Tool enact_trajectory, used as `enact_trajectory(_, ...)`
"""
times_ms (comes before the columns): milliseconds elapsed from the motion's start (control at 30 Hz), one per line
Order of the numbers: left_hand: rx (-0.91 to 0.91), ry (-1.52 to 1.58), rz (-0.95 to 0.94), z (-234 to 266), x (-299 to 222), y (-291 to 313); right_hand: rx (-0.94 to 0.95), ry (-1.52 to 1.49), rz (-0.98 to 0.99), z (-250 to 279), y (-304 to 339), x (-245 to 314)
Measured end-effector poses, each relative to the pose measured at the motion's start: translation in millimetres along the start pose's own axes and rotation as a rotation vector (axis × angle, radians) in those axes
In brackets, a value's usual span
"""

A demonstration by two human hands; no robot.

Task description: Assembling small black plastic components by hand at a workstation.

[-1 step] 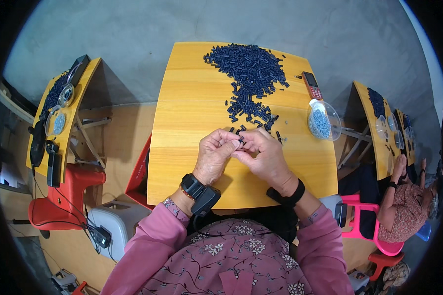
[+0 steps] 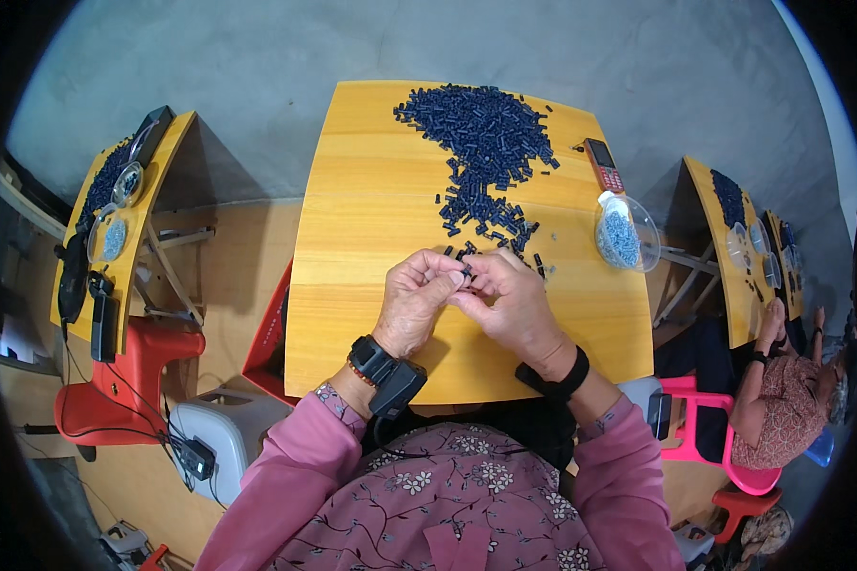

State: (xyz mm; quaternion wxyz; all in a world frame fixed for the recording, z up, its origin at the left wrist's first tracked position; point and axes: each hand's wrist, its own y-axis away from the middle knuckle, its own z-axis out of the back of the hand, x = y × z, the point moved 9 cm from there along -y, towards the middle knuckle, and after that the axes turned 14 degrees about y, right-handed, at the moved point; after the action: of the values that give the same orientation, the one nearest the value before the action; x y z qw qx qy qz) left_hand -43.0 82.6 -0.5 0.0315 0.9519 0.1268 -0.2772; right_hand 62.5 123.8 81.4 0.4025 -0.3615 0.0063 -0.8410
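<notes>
My left hand (image 2: 416, 297) and my right hand (image 2: 514, 303) meet over the near half of the table (image 2: 371, 190). Between their fingertips is a small black plastic piece (image 2: 467, 273), pinched from both sides. The fingers cover much of it, so its full shape is hidden. Just beyond my fingertips begins a trail of loose dark tube-like pieces (image 2: 490, 214), which widens into a large heap (image 2: 481, 119) at the far edge. A clear plastic bowl (image 2: 649, 233) holding many small light-blue pieces (image 2: 619, 240) stands at the right edge.
Behind the bowl lies a red and black keypad phone (image 2: 602, 164). A red crate (image 2: 269, 333) stands by the table's left side. Further left are a red stool (image 2: 129, 381) and another worktable (image 2: 171, 190). On the right, a person (image 2: 781, 400) sits at a separate table.
</notes>
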Motion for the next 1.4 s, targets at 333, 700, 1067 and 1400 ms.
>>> enact_trajectory(333,0.000,0.075,0.034,1,-1,-1,-0.044,0.099,0.018,2,0,8)
enact_trajectory(700,0.102,-0.056,0.151,1,11,1,-0.029,0.176,0.101,9,2,12)
enact_trajectory(1067,0.069,-0.058,0.146,0,10,2,0.130,0.250,0.202,-1,-5,17)
enact_trajectory(1400,0.078,-0.139,0.067,2,6,2,0.055,0.432,0.262,-7,2,21)
